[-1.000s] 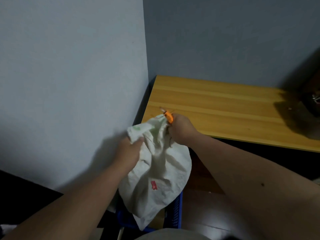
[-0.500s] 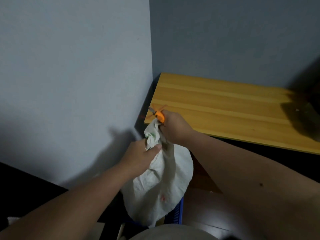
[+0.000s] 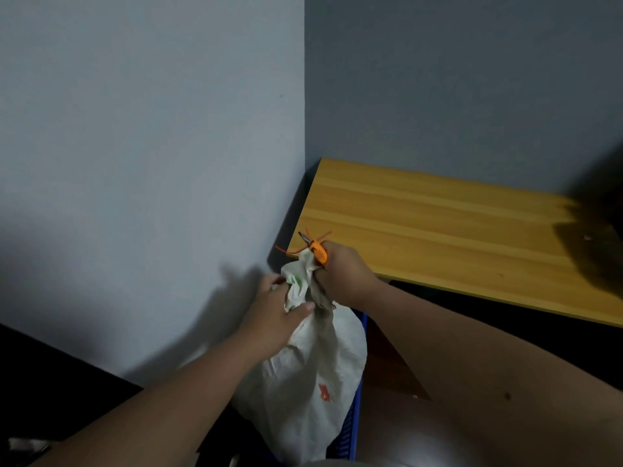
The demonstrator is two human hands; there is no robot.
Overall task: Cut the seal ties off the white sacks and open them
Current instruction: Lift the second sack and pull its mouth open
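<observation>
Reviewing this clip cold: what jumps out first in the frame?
Centre frame, both hands bunch the neck of a white sack: the left hand grips the cloth while the right hand holds an orange cutter with thin red tie strands by its tip. Behind lies a yellow wooden tabletop.

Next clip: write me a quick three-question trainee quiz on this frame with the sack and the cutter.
1. True or false: the white sack lies flat on the wooden table.
2. Which hand holds the orange cutter? A) left hand B) right hand C) neither
3. Fill in: the left hand grips the sack's bunched ____.

Key
1. False; it hangs off the table edge, over a blue crate.
2. B; the right hand holds it, with thin red tie strands by the blade.
3. neck
</observation>
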